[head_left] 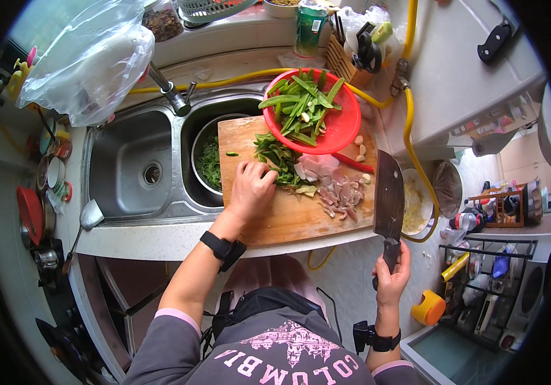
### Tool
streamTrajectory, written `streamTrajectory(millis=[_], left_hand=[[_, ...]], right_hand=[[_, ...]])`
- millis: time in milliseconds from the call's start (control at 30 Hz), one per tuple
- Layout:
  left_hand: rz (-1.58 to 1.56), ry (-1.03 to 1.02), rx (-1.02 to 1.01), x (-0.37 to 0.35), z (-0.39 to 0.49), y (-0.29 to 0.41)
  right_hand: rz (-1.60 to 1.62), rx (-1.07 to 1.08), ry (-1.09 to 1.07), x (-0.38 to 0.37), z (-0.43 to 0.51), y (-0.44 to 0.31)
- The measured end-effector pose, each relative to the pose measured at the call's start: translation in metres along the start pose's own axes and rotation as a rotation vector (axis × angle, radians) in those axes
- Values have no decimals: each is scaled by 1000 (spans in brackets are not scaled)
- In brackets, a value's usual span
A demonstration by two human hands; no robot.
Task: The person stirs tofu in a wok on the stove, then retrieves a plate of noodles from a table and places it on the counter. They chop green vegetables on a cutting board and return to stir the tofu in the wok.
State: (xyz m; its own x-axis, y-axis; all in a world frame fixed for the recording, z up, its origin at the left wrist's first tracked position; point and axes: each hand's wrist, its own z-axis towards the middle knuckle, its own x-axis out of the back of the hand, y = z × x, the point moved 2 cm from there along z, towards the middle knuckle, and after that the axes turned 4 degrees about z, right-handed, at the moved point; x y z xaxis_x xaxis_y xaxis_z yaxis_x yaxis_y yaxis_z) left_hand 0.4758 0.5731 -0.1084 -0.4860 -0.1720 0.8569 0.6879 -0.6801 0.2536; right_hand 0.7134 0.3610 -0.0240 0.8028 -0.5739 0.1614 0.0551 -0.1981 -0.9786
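My right hand (393,273) grips the black handle of a cleaver (389,195), its broad dark blade pointing up beside the right edge of the wooden cutting board (251,228). On the board, my left hand (252,190) rests with curled fingers against a heap of cut green peppers (280,161); what lies under the fingers is hidden. Sliced raw meat (340,195) and paler pink slices (317,166) lie right of the heap. A red chili (355,162) and several garlic cloves (359,148) are close by. The red colander (352,127) of snow peas (299,103) overlaps the board's back edge.
Left of the board is a steel double sink (128,159), with a pot of chopped greens (209,163) in its right basin. A plastic bag (90,62) hangs near the faucet (175,98). A yellow hose (407,120) bends down at right. A spatula (91,215) lies on the left counter edge.
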Motion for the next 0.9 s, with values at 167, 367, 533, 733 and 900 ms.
streamTrajectory(millis=[167,367,533,733,900], left_hand=[[-95,-15,134,1,-25,13],[-138,-70,63,6,-49,16],[-139,-29,79,20,-62,19],[-145,-106,367,18,-63,12],[-219,-205,180,8,-48,9]], right_hand=[[-8,20,-17,-1,0,-1],[-39,31,-56,-3,-1,-2],[-65,-7,-164,-7,-8,-5],[-233,-106,-397,-26,-18,0],[-313,-91,-449,-39,-24,8]])
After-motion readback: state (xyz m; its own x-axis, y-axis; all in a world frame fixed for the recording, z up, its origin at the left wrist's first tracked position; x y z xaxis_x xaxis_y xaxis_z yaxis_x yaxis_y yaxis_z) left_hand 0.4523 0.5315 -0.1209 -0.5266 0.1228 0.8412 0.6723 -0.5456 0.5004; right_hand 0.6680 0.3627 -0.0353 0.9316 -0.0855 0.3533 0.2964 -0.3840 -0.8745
